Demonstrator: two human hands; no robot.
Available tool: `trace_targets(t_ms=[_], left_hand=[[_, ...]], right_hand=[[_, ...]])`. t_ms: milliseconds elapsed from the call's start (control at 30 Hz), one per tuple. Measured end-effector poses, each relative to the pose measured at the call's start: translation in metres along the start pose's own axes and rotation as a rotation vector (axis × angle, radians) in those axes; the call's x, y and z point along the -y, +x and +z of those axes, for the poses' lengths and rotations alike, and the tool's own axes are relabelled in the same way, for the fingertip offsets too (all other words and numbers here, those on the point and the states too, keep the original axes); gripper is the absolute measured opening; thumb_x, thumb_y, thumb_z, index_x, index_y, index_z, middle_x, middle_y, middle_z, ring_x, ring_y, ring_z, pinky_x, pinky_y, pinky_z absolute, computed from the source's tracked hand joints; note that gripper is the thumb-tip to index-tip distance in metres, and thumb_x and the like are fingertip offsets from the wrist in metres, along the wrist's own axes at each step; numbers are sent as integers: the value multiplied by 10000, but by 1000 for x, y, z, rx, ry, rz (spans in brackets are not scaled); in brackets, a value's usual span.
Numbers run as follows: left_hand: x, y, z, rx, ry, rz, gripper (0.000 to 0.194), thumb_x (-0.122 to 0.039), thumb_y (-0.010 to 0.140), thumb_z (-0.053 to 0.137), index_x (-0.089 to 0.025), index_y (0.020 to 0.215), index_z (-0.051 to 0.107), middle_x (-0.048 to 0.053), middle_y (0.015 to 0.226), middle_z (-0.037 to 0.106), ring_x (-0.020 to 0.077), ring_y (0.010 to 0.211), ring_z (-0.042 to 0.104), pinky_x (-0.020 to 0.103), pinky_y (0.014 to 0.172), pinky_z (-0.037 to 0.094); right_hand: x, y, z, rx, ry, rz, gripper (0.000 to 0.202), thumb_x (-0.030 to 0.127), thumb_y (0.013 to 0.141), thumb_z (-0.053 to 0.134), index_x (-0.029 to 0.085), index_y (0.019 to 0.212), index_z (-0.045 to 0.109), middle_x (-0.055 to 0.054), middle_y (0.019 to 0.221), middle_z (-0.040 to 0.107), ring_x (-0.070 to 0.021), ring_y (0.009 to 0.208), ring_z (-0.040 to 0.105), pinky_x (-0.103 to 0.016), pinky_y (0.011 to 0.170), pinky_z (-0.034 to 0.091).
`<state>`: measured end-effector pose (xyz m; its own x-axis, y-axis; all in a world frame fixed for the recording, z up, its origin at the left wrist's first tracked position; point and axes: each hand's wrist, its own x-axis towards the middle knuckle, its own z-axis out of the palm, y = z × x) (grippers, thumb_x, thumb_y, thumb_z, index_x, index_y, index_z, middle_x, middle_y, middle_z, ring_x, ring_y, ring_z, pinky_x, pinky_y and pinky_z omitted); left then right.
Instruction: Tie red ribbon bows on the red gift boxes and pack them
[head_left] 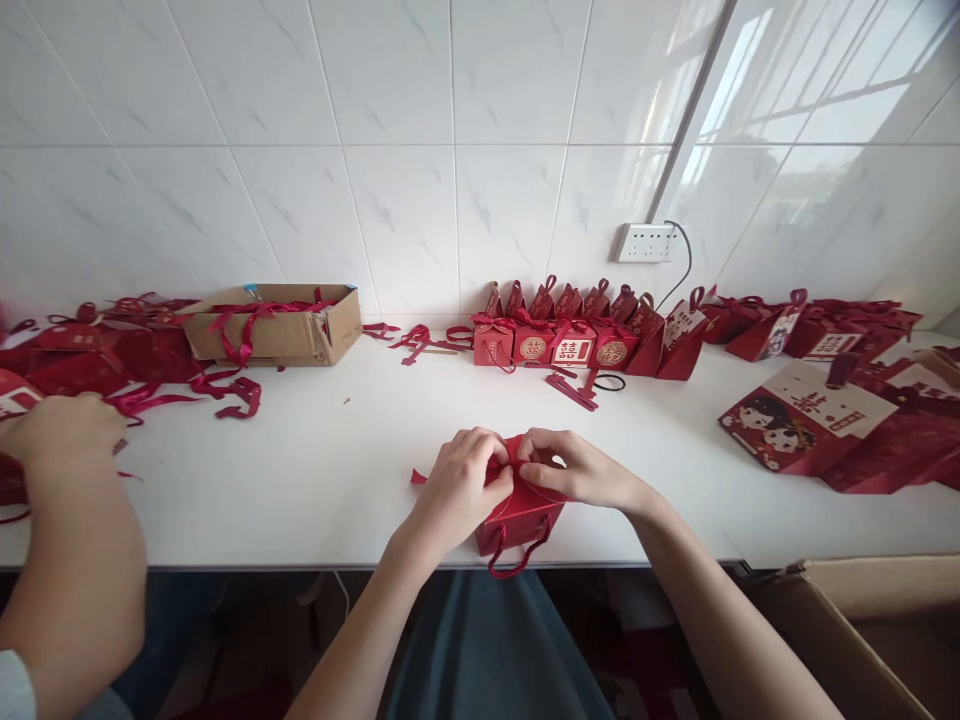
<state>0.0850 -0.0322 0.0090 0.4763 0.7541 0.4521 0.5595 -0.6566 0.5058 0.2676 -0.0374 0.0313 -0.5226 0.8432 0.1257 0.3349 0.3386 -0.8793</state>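
Note:
A small red gift box (517,527) with a twisted red cord handle (513,573) stands at the table's front edge before me. My left hand (472,478) is closed over its top, pinching a red ribbon (418,478) whose loose end sticks out to the left. From the other side my right hand (566,468) pinches the same ribbon at the middle of the lid. Both sets of fingertips nearly meet there, and they hide most of the knot or bow.
Red gift boxes (532,345) line the wall, with more piled at right (810,420) and left (97,350). A cardboard box (277,335) holds ribbons. Another person's hand (64,430) works at far left. An open carton (870,620) stands lower right, a power strip (646,243) on the wall.

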Motion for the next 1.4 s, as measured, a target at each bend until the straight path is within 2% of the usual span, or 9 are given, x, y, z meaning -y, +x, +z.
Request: trace_targets(t_ms=[300,533,633,733,833,900,1033,1200,1400], left_hand=[[-2,2,-3,48,37,-45,76,-144,818,506,-205,860,488,45,929,606,213,913,562,378,788,480],[6,3,0,-17,-189,-99,85,-138,817,481,-204,847,525,33,931,614,180,905,576,329,808,471],[7,4,-2,-103,-347,-179,106,-155,818,474,-199,877,551,33,938,630,167,897,593,299,789,474],[3,7,-7,-167,-434,-203,110,-209,837,476,-189,886,572,33,906,639,168,883,596,293,788,470],[-1,9,-15,-191,-491,-203,114,-270,838,503,-184,842,579,19,844,636,161,832,589,282,773,464],[-2,9,-19,-205,-543,-233,128,-296,828,529,-181,797,575,9,797,628,149,785,580,267,745,457],[4,7,-27,-181,-753,-319,158,-328,796,589,-173,780,567,-13,699,580,108,649,534,235,637,432],[11,7,-33,-131,-1036,-368,291,-290,701,696,-191,940,562,-28,722,558,77,568,462,220,536,385],[15,7,-42,-296,-1140,-423,233,-227,685,681,-172,889,584,-75,585,387,51,493,359,205,515,375]], right_hand=[[-8,-7,-8,-119,443,4,277,312,799,491,197,579,367,48,588,316,-101,542,286,-255,523,260],[3,-19,-21,-136,458,-64,276,358,840,513,196,633,425,5,667,475,-123,591,422,-284,592,376],[6,-20,-19,-168,333,-28,287,421,862,510,192,697,456,3,672,524,-104,539,434,-275,573,397],[14,-21,-7,-216,-1,-12,298,467,787,624,195,839,513,-13,777,550,-116,599,474,-259,568,409],[22,-20,5,-228,-319,-55,217,400,800,627,206,878,571,-59,951,553,-147,707,531,-286,652,440],[23,-19,6,-227,-373,-69,169,348,865,536,198,808,588,-58,899,562,-147,695,526,-287,648,428],[16,-19,-6,-224,48,-38,255,404,859,534,188,728,559,-12,691,547,-130,623,479,-262,577,392],[8,-17,-22,-338,644,-102,367,506,694,670,216,625,456,30,586,423,-113,521,365,-274,525,358],[12,-21,-31,-495,636,-162,300,487,722,633,238,688,468,68,559,270,-92,456,210,-289,501,327]])
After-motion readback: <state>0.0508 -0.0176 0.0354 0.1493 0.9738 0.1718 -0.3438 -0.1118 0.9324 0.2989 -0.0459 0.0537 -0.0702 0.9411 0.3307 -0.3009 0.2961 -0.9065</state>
